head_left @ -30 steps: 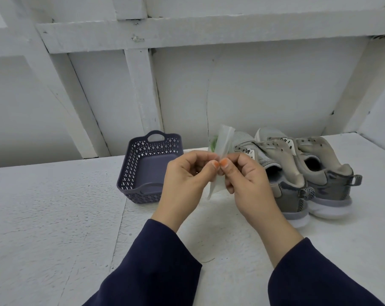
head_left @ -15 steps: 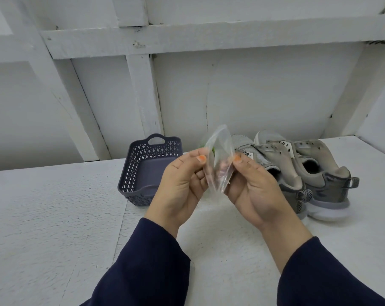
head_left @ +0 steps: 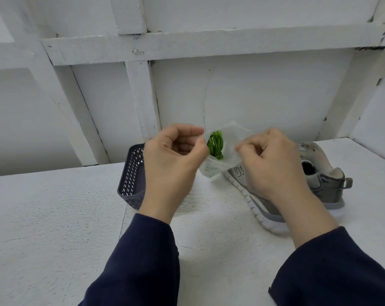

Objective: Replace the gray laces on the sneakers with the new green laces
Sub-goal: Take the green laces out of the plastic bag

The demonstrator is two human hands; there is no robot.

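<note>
Dark outlined lettering [head_left: 239, 171] is showing on the near sneaker's [head_left: 250, 192] side, at five o'clock from the clear bag [head_left: 230, 149], too blurred to read.

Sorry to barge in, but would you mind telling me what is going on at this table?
A person in dark blue sleeves holds a small clear bag above the white table, the left hand pinching one edge and the right hand the other. A bundle of green laces shows inside it. The gray sneakers sit on the table behind the right hand, a dark basket behind the left.
</note>
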